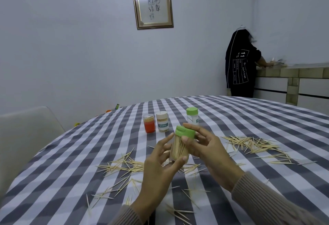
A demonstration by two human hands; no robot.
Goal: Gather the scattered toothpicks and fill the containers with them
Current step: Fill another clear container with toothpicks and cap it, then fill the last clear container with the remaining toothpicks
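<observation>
Resting in left hand (158,167): container (179,146)

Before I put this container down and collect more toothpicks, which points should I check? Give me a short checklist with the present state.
1. Held container full of toothpicks: ok.
2. Green lid fully closed: cannot tell; the right hand is on it.
3. Left hand supports the body: ok.
4. Free spot beside the three standing containers: ok.
5. All toothpicks gathered: not ok; loose toothpicks lie on the tablecloth.
</observation>
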